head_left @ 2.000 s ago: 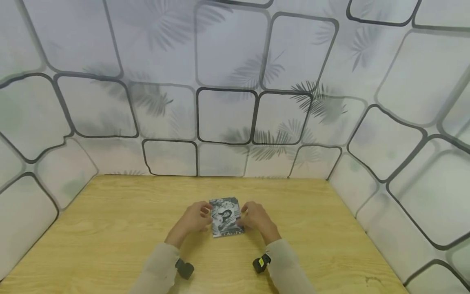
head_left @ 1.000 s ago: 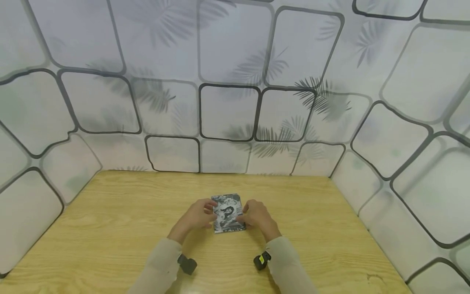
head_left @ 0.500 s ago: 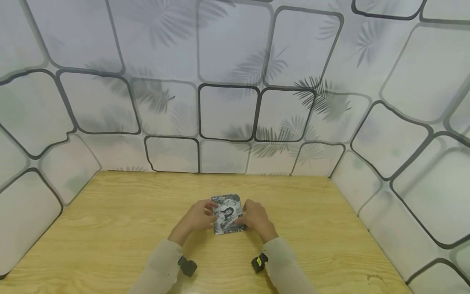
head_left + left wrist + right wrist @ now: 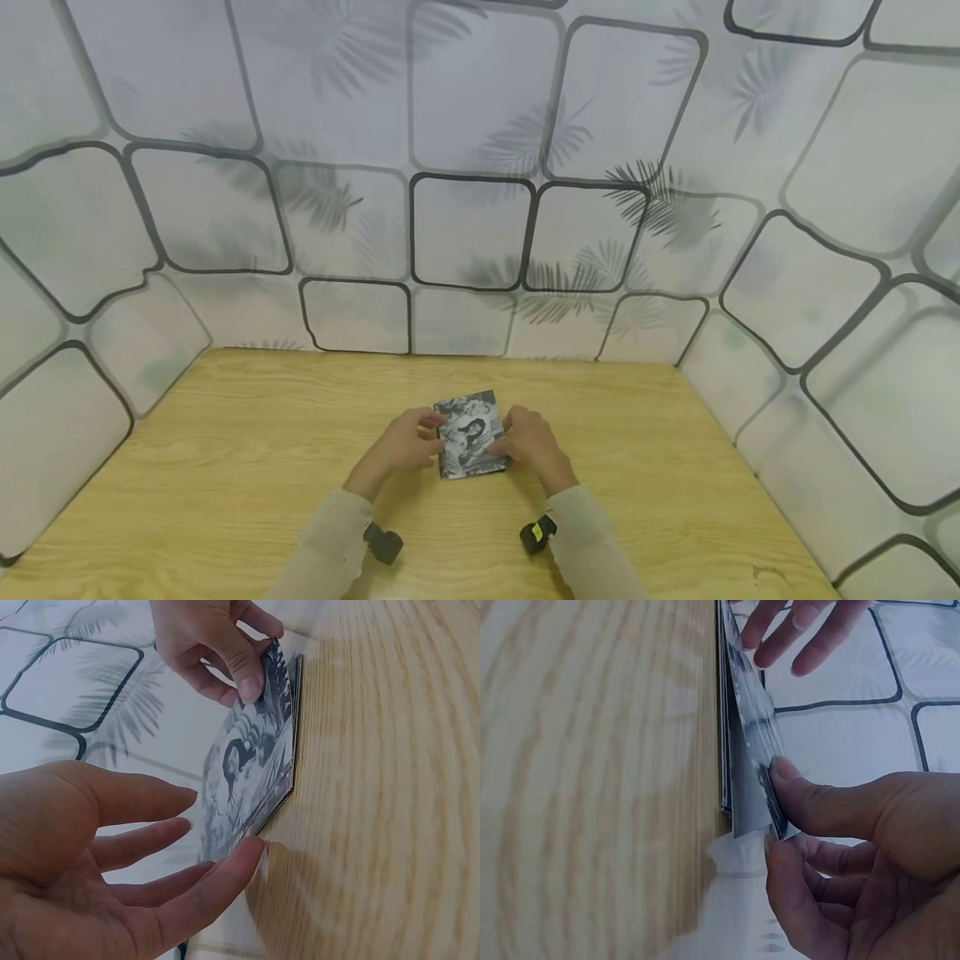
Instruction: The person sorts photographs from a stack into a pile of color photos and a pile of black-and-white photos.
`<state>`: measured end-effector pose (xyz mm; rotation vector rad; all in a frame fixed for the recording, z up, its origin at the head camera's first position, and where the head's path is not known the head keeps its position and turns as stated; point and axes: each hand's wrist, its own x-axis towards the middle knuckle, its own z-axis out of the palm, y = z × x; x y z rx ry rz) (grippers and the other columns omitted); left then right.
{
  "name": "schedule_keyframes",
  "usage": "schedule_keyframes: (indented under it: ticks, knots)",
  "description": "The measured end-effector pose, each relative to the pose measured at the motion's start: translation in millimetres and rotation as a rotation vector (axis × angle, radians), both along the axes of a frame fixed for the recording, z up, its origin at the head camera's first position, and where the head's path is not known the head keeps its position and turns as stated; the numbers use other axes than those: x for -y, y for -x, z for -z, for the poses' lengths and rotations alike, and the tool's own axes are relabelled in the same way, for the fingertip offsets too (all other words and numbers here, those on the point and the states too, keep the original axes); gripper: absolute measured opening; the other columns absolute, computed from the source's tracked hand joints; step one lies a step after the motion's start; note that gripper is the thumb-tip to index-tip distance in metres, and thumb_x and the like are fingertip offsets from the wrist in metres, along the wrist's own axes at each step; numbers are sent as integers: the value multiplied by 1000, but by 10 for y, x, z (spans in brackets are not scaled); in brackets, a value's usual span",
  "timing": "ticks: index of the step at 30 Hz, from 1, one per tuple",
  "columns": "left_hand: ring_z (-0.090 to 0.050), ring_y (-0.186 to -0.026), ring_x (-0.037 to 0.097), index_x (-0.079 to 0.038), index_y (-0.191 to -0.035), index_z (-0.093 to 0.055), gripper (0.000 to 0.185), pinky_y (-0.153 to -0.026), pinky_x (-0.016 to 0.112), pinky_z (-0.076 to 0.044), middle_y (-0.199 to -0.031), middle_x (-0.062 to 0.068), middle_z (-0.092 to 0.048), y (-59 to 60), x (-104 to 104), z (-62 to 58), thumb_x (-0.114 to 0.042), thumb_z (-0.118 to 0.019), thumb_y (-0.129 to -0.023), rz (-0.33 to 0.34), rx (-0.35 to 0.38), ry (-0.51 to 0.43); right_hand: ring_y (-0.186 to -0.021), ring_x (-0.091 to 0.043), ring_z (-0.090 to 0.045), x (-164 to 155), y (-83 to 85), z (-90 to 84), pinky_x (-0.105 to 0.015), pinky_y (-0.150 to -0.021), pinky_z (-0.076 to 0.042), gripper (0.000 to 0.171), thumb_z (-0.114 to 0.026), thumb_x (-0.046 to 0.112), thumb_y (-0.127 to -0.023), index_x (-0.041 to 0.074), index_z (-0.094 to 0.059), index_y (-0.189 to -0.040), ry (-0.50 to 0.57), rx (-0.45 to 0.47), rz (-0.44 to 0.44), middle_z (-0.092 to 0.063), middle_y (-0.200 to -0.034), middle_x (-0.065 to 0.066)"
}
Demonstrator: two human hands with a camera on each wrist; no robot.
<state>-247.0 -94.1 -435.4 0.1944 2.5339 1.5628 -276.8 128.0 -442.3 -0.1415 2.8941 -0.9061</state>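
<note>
A small thin booklet (image 4: 471,437) with a black-and-white picture of a dark-haired figure lies on the wooden table. Its upper leaves stand lifted on the right side, and lower layers stay flat on the wood, as the right wrist view shows. My right hand (image 4: 531,442) pinches the raised edge (image 4: 774,802) between thumb and fingers. At the opposite edge, my left hand (image 4: 408,442) has its fingers spread and loosely bent. One of its fingertips (image 4: 247,855) is at the booklet's near corner in the left wrist view; whether it touches is unclear.
The light wooden table (image 4: 247,467) extends around the booklet. A pale curtain-like wall (image 4: 465,233) with dark rounded outlines and leaf prints encloses the back and sides. Small black wrist devices (image 4: 384,543) sit at both cuffs.
The booklet's right side has risen with my right hand, which shifted slightly right, and its top right corner now tilts up. My left hand has stayed nearly in place. The head view shifted a little.
</note>
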Motion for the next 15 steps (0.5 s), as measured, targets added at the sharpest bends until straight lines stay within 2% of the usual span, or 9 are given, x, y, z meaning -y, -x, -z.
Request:
schedule_keyframes:
  ticks: [4, 8, 15]
  knots:
    - [-63, -121, 45, 6, -126, -65, 35, -75, 36, -66, -131, 25, -63, 10, -3, 3, 3, -69, -92, -2, -1, 4, -53, -15, -61, -30, 28, 7, -27, -53, -47, 33, -89, 20, -81, 6, -60, -82, -13, -9, -11, -65, -74, -6]
    - [-64, -120, 44, 6, -125, -65, 34, -75, 36, -66, -130, 24, -64, 24, -8, 11, 3, -70, -91, 0, -10, 5, -50, -15, -59, -54, 38, -9, -25, -50, -44, 35, -90, 20, -80, 8, -57, -74, -4, -6, -27, -60, -64, -3]
    - [-65, -118, 43, 6, -127, -63, 37, -75, 36, -66, -130, 25, -64, 22, 2, 36, 4, -70, -91, 7, -11, -21, -53, -17, -63, -77, 43, -49, -27, -54, -52, 33, -87, 18, -83, 7, -57, -76, 55, 37, -62, -61, -71, -5]
